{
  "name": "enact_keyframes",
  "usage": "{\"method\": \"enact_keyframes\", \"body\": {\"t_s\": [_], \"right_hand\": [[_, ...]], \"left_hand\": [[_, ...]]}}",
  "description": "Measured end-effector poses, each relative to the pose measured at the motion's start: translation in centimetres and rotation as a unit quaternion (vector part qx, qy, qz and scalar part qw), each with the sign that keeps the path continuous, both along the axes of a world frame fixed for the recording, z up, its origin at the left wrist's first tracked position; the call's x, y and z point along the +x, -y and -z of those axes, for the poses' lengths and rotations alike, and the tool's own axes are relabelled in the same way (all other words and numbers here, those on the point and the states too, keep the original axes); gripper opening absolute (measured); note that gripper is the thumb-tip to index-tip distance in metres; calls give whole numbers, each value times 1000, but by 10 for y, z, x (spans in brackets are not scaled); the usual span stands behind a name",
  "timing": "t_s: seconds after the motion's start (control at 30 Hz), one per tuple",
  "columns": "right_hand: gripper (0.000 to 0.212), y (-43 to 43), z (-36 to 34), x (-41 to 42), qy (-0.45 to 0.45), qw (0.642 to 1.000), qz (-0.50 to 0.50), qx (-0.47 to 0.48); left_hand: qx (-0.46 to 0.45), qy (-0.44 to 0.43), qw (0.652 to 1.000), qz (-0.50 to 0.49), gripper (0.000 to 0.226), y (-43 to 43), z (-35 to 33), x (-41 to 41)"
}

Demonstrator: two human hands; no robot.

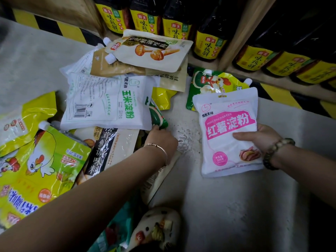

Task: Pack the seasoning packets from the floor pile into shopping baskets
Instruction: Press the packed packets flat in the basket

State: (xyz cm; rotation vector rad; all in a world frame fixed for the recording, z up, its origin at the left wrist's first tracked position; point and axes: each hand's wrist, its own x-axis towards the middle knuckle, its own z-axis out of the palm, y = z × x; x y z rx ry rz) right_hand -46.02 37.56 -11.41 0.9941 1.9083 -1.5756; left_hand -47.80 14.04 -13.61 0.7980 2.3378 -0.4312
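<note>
The step in hand is picking packets up; nothing has gone into a basket, and no shopping basket is in view. The right grip (261, 139), a bare hand, grasps the pink-and-white starch packet (229, 131) by its right edge, thumb across the front and fingers behind. The packet is held face up, close above bare floor (236, 206) near the shelf's foot, though whether its lower edge touches the floor I cannot tell. The left grip (161, 139) reaches into the floor pile, its fingertips at the lower end of a green packet (158, 117) that pokes out from under the white corn-starch packet (109, 104). The fingers are mostly hidden, so I cannot tell whether they have closed on it or only touch it. The rest of the pile spreads toward the left edge of the floor: yellow chicken-print pouches (36, 160) and a mushroom pouch (151, 50) up by the soy sauce bottles (209, 44). Next, I judge, the left grip must pinch the green packet firmly and slide it free without dragging the white one along. Then both packets have to be carried to a basket that must first be found.
</note>
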Motion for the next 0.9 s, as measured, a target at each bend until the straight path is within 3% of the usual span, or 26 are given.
{"method": "enact_keyframes", "body": {"t_s": [0.07,0.2,0.3,0.37,0.7,0.9], "right_hand": [[18,-2,-4,0,2,1000,-11,6],[21,-16,-9,1,-3,1000,-4,21],[19,-27,-11,2,-6,999,13,30],[21,-34,-11,4,-17,998,24,49],[15,-47,-14,13,3,998,31,57],[17,-64,-19,3,-15,999,23,30]], "left_hand": [[40,4,999,-30,14,-4,-3,0],[179,-9,967,-183,25,-16,-3,-11],[309,30,872,-378,36,-30,-6,-22],[376,39,807,-454,41,-36,-7,-30],[448,75,724,-519,23,-39,7,-18],[521,103,584,-615,16,-18,3,0]]}}
